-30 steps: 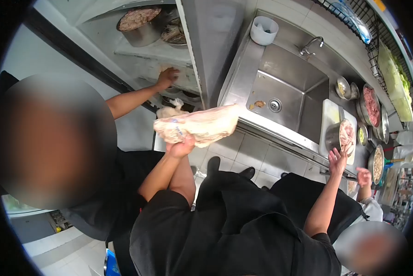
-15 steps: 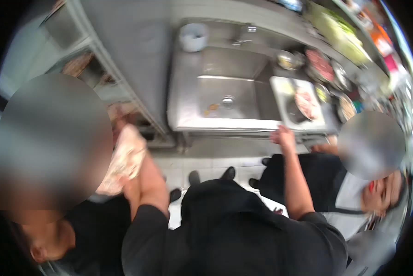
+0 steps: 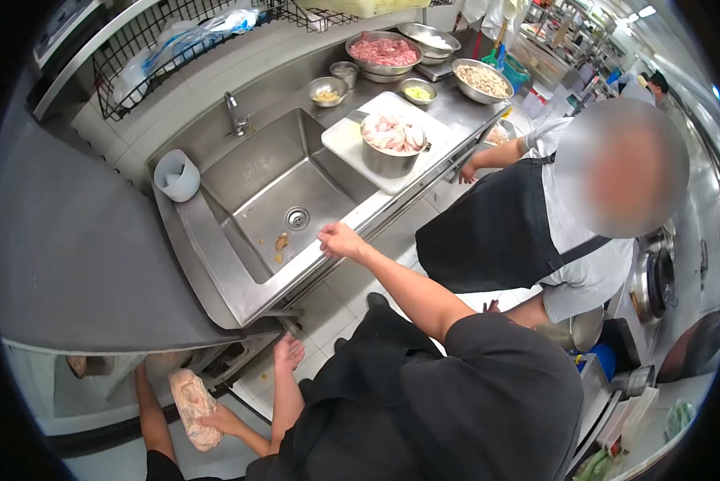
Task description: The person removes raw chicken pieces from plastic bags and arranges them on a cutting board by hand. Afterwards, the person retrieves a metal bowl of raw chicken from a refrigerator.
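Note:
My right hand (image 3: 341, 240) is over the sink's front edge, its fingers curled in with nothing visible in them. Low on the left, my left hand (image 3: 289, 351) is empty, with its fingers apart. Beside it, a co-worker's hand (image 3: 220, 418) holds a long, pale piece of raw meat (image 3: 193, 407) in a clear wrap. That person's other arm (image 3: 153, 417) reaches into the open cabinet. A metal pot (image 3: 390, 160) filled with raw meat pieces stands on the white cutting board (image 3: 352, 144), right of the sink basin (image 3: 284, 188).
Bowls of red meat (image 3: 386, 53), chopped pale food (image 3: 483, 80) and yellow-green pieces (image 3: 418, 91) stand behind the board. A white container (image 3: 176, 177) sits at the sink's left corner. On the right stands a co-worker in a black apron (image 3: 488, 224). Food scraps (image 3: 281, 244) lie in the sink.
The view has turned toward the right. The co-worker with the wrapped meat now shows at the lower left. My right hand's fingers, spread a second ago, are curled.

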{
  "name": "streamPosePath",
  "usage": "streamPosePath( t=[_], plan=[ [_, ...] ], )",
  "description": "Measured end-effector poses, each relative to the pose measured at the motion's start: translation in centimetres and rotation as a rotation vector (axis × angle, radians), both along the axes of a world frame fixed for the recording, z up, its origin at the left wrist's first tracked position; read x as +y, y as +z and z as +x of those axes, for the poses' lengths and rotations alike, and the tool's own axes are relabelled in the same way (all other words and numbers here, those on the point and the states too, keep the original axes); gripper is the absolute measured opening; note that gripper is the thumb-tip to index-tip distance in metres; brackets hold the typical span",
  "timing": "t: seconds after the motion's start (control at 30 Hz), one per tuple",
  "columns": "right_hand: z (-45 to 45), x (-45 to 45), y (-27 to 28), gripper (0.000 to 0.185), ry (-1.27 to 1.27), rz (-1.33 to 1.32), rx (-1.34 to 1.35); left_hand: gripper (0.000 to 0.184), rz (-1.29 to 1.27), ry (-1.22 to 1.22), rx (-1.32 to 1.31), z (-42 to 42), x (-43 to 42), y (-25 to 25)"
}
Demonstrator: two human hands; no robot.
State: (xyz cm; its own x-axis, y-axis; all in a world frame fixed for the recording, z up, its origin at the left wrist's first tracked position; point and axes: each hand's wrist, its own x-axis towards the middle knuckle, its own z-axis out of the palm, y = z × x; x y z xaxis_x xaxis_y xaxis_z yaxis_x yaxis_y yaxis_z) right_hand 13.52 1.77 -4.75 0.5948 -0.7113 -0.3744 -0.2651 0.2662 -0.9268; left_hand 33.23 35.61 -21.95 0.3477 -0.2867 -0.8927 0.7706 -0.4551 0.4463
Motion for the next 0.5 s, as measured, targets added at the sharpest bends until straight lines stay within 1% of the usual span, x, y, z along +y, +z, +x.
streamPosePath(
  t=[0.03,0.07,0.13,0.17,0.2,0.27,0.33,0.37,0.4,0.43,0.47,0.5],
  plan=[
    [1.1,-1.4,-0.5,0.025,0.000,0.004,-0.027,0.044,-0.018,-0.332,-0.124,-0.5,-1.4,1.5],
    [2.1,-2.7,-0.7,0.025,0.006,0.016,-0.029,0.044,-0.006,-0.327,-0.125,-0.8,-2.8,3.8],
    [4.6,-6.3,-0.8,0.024,-0.025,-0.010,-0.025,0.052,0.008,-0.867,-0.285,-0.7,-6.4,8.1],
    [5.9,-8.2,-1.3,0.022,-0.062,0.006,-0.062,0.047,-0.027,-0.999,-0.286,-0.3,-7.6,8.6],
    [7.5,-10.5,-2.2,0.020,-0.088,0.028,-0.101,0.047,-0.007,-0.965,-0.288,-0.1,-8.4,9.7],
    [11.7,-15.6,-4.5,0.016,-0.182,0.062,-0.196,0.044,-0.331,-0.976,-0.199,-0.3,-9.8,12.5],
    [15.9,-20.4,-3.2,0.018,-0.245,0.125,-0.190,0.036,-0.541,-0.802,-0.073,-0.4,-10.9,15.7],
    [18.7,-24.2,-4.2,0.020,-0.207,0.208,-0.163,0.037,-0.636,-0.677,-0.024,-0.6,-11.6,16.6],
    [21.2,-26.9,-3.8,0.020,-0.229,0.221,-0.295,0.036,-0.744,-0.556,-0.006,-0.7,-12.5,17.4],
    [24.0,-30.0,-3.3,0.021,-0.183,0.127,-0.286,0.036,-0.789,-0.435,0.007,-0.8,-13.4,17.9],
    [27.5,-33.4,-4.1,0.024,-0.210,0.207,-0.440,0.036,-0.828,-0.319,0.020,-0.8,-14.5,18.3],
    [30.2,-35.4,-2.2,0.024,-0.310,0.227,-0.507,0.036,-0.795,-0.313,0.021,-0.8,-16.0,18.8]
  ],
)
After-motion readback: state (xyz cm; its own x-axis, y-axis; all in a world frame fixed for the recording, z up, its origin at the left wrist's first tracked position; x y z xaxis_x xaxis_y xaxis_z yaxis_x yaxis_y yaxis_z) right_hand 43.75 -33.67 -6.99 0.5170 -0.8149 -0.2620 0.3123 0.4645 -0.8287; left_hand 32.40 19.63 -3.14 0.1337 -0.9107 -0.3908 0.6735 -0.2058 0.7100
